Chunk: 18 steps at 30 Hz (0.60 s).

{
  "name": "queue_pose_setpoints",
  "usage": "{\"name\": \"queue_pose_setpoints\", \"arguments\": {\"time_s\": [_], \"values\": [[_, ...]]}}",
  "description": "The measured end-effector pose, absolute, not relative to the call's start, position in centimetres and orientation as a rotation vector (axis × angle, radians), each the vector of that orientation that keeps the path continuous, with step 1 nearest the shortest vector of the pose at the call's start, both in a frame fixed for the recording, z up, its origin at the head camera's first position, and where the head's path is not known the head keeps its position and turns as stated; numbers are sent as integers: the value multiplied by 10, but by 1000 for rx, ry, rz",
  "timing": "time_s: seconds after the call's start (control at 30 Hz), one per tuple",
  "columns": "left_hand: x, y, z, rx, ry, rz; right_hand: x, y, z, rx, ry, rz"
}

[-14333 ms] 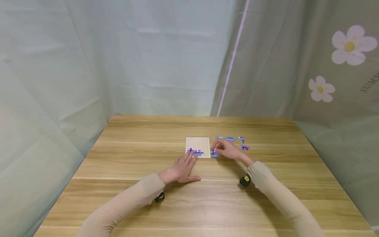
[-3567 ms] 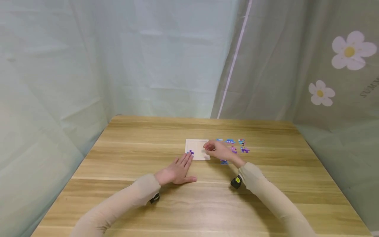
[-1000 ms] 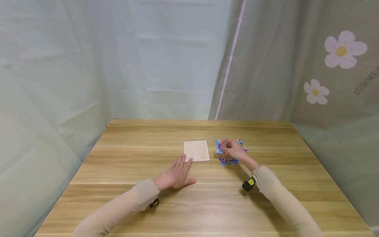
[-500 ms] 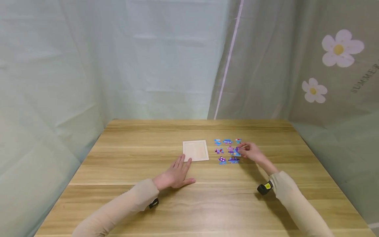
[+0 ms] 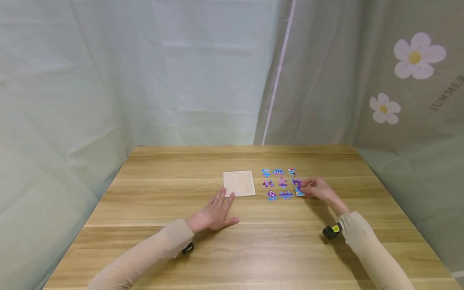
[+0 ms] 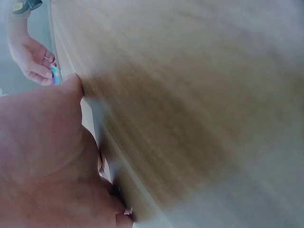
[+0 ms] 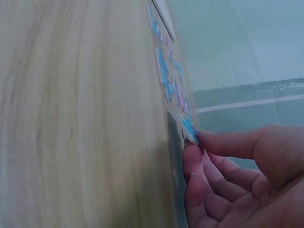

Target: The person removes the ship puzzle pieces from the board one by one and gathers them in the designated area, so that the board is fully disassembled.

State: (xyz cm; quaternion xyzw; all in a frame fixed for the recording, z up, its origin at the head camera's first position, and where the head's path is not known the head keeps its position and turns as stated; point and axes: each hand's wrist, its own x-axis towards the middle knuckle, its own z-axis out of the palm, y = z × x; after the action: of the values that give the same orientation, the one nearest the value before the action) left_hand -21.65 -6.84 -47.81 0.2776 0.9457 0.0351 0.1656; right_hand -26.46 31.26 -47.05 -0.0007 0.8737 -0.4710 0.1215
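Observation:
Between thumb and fingers, my right hand (image 5: 320, 190) pinches a blue and purple jigsaw puzzle piece (image 5: 299, 193) at the near right of a group of pieces. In the right wrist view this piece (image 7: 188, 128) is tilted, low over the table. My left hand (image 5: 216, 211) lies with fingers straight, the fingertips touching the near left corner of a square wooden puzzle tray (image 5: 239, 183), whose pale base shows. Beside the tray lie several pieces in rows, among them a purple piece with white spots (image 5: 271, 195) and a purple-blue one (image 5: 285, 195).
Along the back row are a blue piece (image 5: 266, 172), a piece with windows (image 5: 278, 172) and a red and blue one (image 5: 292, 172). The wooden table (image 5: 232, 249) reaches back to grey-green curtains (image 5: 203, 80).
Purple pieces seen in the tray earlier are out of it. Over the last second, my right hand has carried a piece rightward and toward me, to the near right of the rows. My left hand stays put.

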Motion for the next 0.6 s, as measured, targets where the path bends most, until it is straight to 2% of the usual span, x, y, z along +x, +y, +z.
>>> {"name": "queue_pose_setpoints", "arguments": {"time_s": [0.6], "values": [[-225, -68, -479, 776, 2652, 110, -265, 311, -471, 9, 2664, -1232]]}}
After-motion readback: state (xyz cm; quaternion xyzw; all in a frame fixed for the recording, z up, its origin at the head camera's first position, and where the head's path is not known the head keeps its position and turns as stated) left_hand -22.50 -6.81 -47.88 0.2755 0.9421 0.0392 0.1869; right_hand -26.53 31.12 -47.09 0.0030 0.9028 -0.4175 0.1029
